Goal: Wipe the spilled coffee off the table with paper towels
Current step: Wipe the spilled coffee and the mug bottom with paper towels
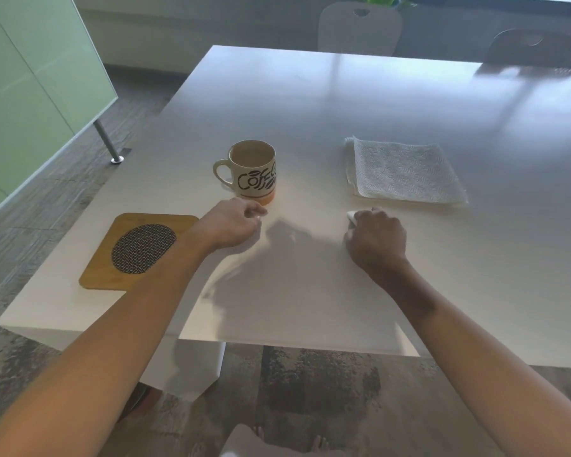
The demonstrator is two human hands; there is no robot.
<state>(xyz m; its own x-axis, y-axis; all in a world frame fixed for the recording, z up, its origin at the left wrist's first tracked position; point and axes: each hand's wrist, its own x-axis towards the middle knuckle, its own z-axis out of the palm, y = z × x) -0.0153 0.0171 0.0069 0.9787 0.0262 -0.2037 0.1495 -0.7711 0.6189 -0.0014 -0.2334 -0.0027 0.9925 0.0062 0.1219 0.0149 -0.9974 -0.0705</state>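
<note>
Wadded paper towel: in my right hand, fingers curled round it, only a white corner showing, down on the table just in front of the folded towel stack. No coffee spill plainly visible; glare may hide it. Left hand loosely curled, holding nothing, close by the mug, beside the wooden trivet.

Risk: mug looks part-full; a left-hand knock would spill more.
</note>
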